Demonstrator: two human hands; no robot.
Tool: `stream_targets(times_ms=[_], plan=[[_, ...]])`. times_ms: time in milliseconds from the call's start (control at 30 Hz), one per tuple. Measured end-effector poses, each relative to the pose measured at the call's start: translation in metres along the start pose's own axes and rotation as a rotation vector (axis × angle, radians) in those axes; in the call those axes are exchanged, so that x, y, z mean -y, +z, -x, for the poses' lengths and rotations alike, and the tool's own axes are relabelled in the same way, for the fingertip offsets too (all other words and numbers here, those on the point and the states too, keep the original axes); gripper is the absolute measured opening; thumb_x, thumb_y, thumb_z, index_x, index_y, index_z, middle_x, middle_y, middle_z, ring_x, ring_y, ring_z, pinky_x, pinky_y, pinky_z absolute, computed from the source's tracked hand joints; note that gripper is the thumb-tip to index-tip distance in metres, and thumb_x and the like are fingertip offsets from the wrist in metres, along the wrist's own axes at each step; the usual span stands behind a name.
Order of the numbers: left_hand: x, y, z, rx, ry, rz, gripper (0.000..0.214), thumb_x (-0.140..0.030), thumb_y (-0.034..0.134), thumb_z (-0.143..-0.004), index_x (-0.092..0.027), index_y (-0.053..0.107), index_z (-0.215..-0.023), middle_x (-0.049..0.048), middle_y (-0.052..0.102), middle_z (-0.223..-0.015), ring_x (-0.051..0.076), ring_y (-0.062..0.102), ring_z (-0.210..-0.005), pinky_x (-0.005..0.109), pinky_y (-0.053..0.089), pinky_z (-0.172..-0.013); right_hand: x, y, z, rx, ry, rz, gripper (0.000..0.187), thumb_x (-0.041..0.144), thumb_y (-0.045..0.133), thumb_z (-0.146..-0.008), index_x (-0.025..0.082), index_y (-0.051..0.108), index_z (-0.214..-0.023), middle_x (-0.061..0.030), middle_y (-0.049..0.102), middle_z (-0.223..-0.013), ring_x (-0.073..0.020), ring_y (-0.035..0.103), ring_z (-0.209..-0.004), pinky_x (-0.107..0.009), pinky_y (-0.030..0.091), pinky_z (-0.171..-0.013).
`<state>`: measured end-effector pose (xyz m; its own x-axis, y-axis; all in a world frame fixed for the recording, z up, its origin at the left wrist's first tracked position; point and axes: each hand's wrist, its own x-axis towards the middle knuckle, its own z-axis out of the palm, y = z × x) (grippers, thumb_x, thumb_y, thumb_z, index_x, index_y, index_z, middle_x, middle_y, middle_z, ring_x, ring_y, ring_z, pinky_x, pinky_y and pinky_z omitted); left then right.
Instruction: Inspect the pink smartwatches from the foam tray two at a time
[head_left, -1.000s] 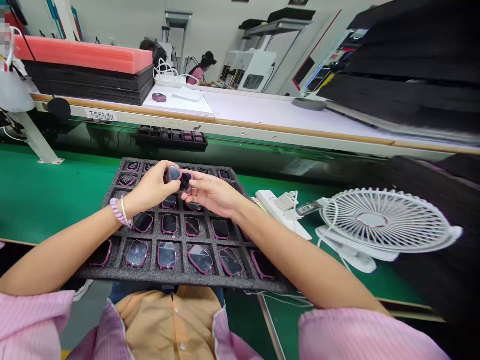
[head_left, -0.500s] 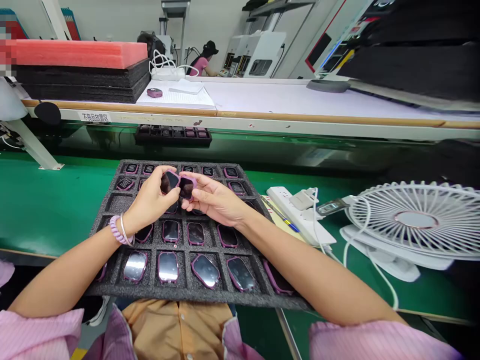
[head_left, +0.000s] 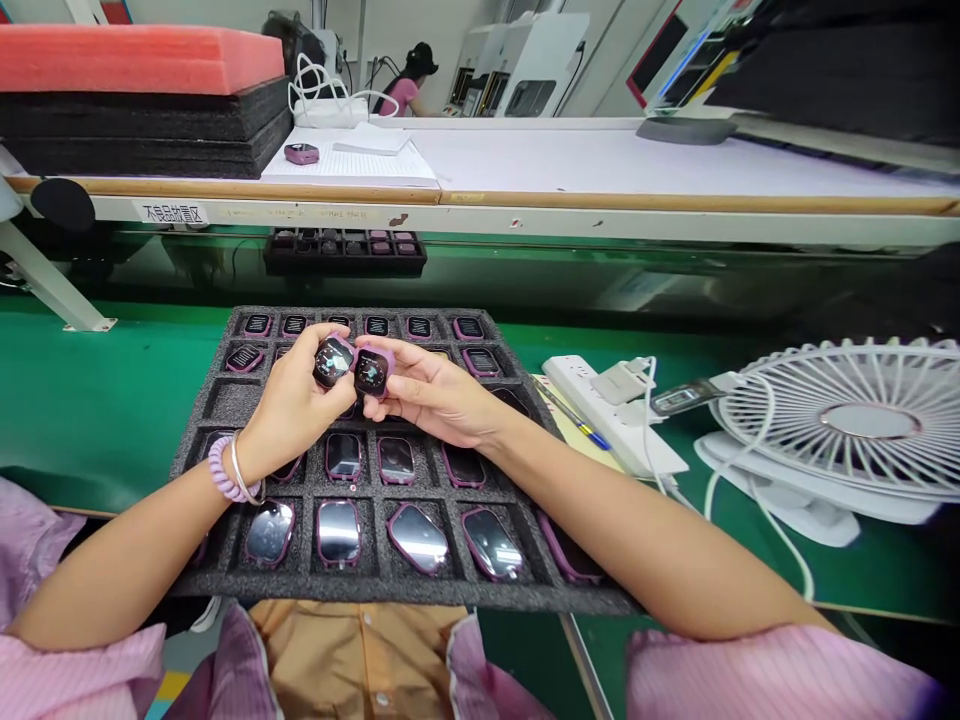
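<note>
At the near edge, the pink sleeves [head_left: 750,670] and the orange shirt [head_left: 352,650] are cut off by the picture border. Beyond them lies a dark foam tray [head_left: 232,405] on the green worktop [head_left: 90,400]. In its nearest row lie purple-framed watches [head_left: 339,530]; the ones at both ends are partly covered by the forearms.

Over the middle of the tray, the left hand [head_left: 300,395] has its grip closed on the left smartwatch [head_left: 334,360]. The right hand [head_left: 435,400] grips the right smartwatch [head_left: 372,371] between thumb and fingers. Both screens are lit and face the wearer, but their content is too small to read. The two stand side by side; whether they touch, I cannot tell. The hands hide several compartments behind them.

To the right, a pen [head_left: 585,425] lies on yellow paper, partly hidden by the forearm, next to a white power strip [head_left: 570,380]. A white fan [head_left: 870,420] is cut off at the right border.

Farther, a second tray [head_left: 345,265] sits in shadow below the shelf [head_left: 525,165], its contents hard to distinguish. On the shelf, red foam [head_left: 112,58] lies on black sheets [head_left: 150,130], cut off at left. Farthest, a co-worker [head_left: 405,90] in a black cap is small and partly hidden.
</note>
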<state>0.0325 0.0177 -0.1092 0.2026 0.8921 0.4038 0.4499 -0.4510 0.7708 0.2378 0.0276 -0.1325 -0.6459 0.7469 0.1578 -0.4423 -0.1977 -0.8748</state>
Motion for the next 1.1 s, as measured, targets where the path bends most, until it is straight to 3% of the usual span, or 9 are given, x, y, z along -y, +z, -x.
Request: stream_targets(times_ms=[300,867,1100], plan=[[-0.0023,0.0006,0.0010,-0.008,-0.033,0.030,0.048,-0.037,0.059,-0.080,-0.016,0.059,-0.123,0.0087,0.069,-0.110,0.020,0.063,-0.087,0.030,0.051,-0.071,-0.0010,0.0021,0.0013,0.004,-0.019,0.016,0.056,0.035,0.091,-0.090,0.023,0.061,-0.135,0.0011,0.074,-0.097,-0.0133,0.074,-0.085,-0.024,0.062,-0.081],[-0.0015,-0.0017,0.0020,-0.002,0.009,-0.014,0.044,-0.032,0.059,-0.080,-0.015,0.061,-0.120,0.0059,0.071,-0.104,0.016,0.062,-0.079,0.029,0.051,-0.071,-0.0035,-0.0004,0.0029,0.017,-0.027,0.039,0.060,0.037,0.092,-0.089,0.023,0.058,-0.137,0.0011,0.072,-0.095,-0.0145,0.073,-0.085,-0.026,0.061,-0.081],[-0.0022,-0.0025,0.0019,-0.013,-0.005,0.000,0.044,-0.032,0.060,-0.080,-0.016,0.059,-0.121,0.0065,0.070,-0.107,0.017,0.063,-0.085,0.028,0.051,-0.071,-0.0016,0.0007,0.0025,0.033,-0.035,0.029,0.058,0.035,0.090,-0.091,0.023,0.057,-0.136,0.0012,0.073,-0.096,-0.0133,0.074,-0.085,-0.024,0.061,-0.080]])
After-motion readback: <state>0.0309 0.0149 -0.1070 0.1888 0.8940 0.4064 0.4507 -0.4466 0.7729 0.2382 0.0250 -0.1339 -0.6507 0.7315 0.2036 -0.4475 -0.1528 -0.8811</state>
